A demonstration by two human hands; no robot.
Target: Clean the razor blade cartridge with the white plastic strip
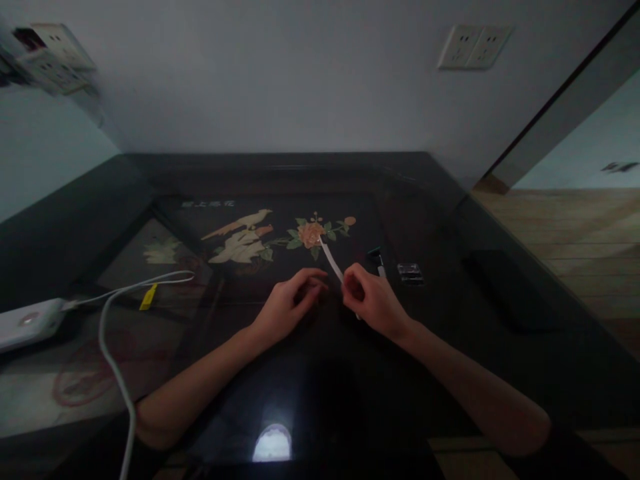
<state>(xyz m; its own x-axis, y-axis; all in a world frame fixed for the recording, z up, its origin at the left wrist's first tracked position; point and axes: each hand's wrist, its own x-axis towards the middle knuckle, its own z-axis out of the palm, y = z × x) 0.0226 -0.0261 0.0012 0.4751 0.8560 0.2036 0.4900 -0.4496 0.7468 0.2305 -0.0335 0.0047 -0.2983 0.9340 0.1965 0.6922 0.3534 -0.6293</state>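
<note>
My right hand (pixel 373 298) pinches a thin white stick-like handle (pixel 331 260) that slants up and left from my fingers over the dark glass-topped table (pixel 440 220). My left hand (pixel 290 301) rests just left of it, fingers curled, its fingertips close to the right hand; whether it holds anything small is unclear. A razor with a dark head (pixel 377 259) lies just beyond my right hand, and a small clear plastic case (pixel 410 272) sits to its right.
A white power bank (pixel 27 323) with a white cable (pixel 113 333) and yellow tag (pixel 148 297) lies at the left. An inlaid bird-and-flower picture (pixel 260 240) shows under the glass. Wall sockets (pixel 474 47) are above; wooden floor (pixel 575 233) lies to the right.
</note>
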